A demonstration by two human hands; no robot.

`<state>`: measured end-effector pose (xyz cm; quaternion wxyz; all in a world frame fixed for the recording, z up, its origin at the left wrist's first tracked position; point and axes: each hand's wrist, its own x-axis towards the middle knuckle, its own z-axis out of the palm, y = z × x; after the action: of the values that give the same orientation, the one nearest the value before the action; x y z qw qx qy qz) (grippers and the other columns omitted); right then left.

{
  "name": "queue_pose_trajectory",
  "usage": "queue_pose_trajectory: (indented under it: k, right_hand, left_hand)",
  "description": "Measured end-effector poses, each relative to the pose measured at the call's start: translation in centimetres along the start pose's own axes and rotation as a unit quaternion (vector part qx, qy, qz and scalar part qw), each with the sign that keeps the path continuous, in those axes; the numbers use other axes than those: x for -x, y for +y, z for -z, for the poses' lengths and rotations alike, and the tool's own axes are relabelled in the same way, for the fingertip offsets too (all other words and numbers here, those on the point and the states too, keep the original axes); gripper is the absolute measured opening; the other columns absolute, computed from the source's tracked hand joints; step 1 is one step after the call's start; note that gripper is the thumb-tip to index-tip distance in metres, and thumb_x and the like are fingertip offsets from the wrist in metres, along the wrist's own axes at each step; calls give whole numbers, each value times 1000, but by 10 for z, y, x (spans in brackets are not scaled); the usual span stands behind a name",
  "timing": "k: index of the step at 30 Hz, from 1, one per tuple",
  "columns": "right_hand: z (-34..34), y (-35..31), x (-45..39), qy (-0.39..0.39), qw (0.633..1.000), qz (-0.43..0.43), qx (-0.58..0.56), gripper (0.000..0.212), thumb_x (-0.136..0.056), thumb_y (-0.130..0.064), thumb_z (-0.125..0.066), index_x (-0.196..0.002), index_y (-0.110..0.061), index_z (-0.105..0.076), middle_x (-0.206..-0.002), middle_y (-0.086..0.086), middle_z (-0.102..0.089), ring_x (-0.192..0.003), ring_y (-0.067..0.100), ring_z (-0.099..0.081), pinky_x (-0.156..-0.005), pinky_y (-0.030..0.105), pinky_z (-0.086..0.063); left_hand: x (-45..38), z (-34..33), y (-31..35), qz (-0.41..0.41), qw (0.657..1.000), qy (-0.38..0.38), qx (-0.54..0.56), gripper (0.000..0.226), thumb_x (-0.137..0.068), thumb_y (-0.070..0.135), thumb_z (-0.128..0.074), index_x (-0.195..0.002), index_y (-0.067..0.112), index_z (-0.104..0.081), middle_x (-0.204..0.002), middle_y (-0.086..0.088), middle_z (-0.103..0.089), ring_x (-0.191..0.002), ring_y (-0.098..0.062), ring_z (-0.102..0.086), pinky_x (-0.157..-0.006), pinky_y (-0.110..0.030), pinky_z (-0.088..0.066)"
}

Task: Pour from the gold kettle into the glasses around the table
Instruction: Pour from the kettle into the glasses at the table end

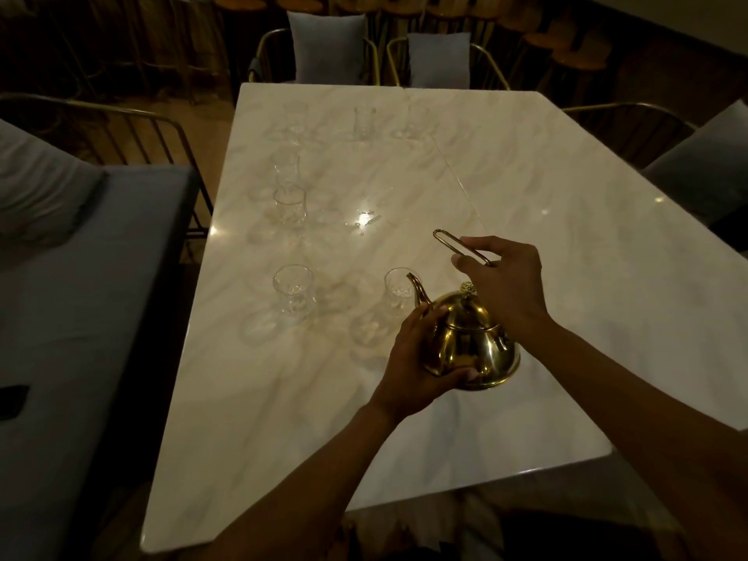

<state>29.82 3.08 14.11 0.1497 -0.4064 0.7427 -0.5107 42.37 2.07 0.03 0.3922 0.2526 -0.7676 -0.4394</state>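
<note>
The gold kettle (471,342) is over the near middle of the white marble table (526,204), its curved spout pointing left toward a clear glass (398,291). My left hand (421,362) cups the kettle's body from the left. My right hand (504,283) grips the thin wire handle above the lid. Another glass (294,290) stands further left. More glasses stand up the left side (290,206), (285,168) and along the far edge (364,121). All look empty, though the light is dim.
A grey cushioned bench (81,317) runs along the table's left side, with a dark flat object (12,400) on it. Gold-framed chairs with grey cushions (328,50) stand at the far end and on the right (704,172).
</note>
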Motion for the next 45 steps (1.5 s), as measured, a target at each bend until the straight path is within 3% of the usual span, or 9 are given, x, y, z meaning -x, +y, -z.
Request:
queue_pose_trajectory:
  k: [5,8,13,21,29,34,37,42,45]
  right_hand:
    - [-3,-3,-6,-16,1000,-3,4,26,-80,-16,-76,-105,-13,-74,-66,-8,-64,-38,-2,-52,-46,5,-40]
    - [-4,-3,-11,-30,999,-9,14,26,-80,-16,-76,-105,-13,-73,-71,-10,-64,-40,-4,-54,-48,2,-40]
    - [-4,-2,-15,-44,998,-14,35,26,-80,-19,-77,-104,-14,-73,-88,-4,-69,-63,-2,-60,-54,1,-39]
    - [-1,2,-21,-70,996,-21,46,26,-80,-20,-77,-105,-15,-73,-71,-4,-63,-44,-4,-55,-47,6,-41]
    - [2,2,-26,-77,996,-10,51,27,-80,-21,-77,-105,-15,-73,-85,-1,-64,-77,13,-60,-71,24,-47]
    - [4,4,-28,-76,996,-9,44,27,-81,-19,-76,-107,-13,-72,-68,-7,-62,-43,-7,-55,-45,2,-38]
    - [5,5,-28,-77,996,-1,50,27,-81,-19,-76,-107,-12,-73,-66,-8,-61,-42,-7,-55,-45,1,-37]
    - [5,3,-30,-76,995,2,61,28,-79,-20,-76,-106,-13,-73,-101,-1,-70,-94,15,-66,-82,22,-49]
    - [4,2,-32,-79,995,1,59,27,-79,-20,-77,-106,-13,-74,-107,0,-69,-104,19,-64,-88,29,-48]
  left_hand:
    - [0,-4,1,22,999,17,17,86,-70,33,-87,-142,27,-39,-146,2,-42,-134,-10,-41,-106,-23,-44]
    - [-1,-7,0,49,998,24,27,83,-69,38,-86,-139,29,-42,-145,2,-44,-133,-11,-43,-106,-29,-47]
    - [2,-14,1,79,995,41,46,82,-69,38,-86,-138,36,-42,-144,6,-44,-132,-6,-42,-104,-22,-45]
    - [3,-23,4,112,991,48,64,83,-69,37,-87,-139,32,-43,-143,5,-45,-130,-6,-44,-102,-14,-43]
    - [-1,-27,7,128,989,48,60,83,-68,38,-87,-138,34,-43,-144,6,-44,-129,-1,-43,-98,-6,-41]
    - [-3,-26,8,127,989,46,60,81,-69,36,-87,-138,34,-43,-143,5,-45,-128,1,-42,-95,-2,-39]
    - [-4,-26,9,128,989,46,61,80,-70,33,-87,-137,32,-44,-142,4,-46,-127,0,-43,-94,-2,-39]
    - [-5,-27,11,136,987,50,72,79,-69,30,-88,-134,37,-43,-138,11,-46,-122,9,-43,-92,-1,-39]
    - [-7,-27,13,144,985,48,77,77,-69,33,-87,-131,42,-42,-135,19,-46,-120,15,-42,-90,-1,-40]
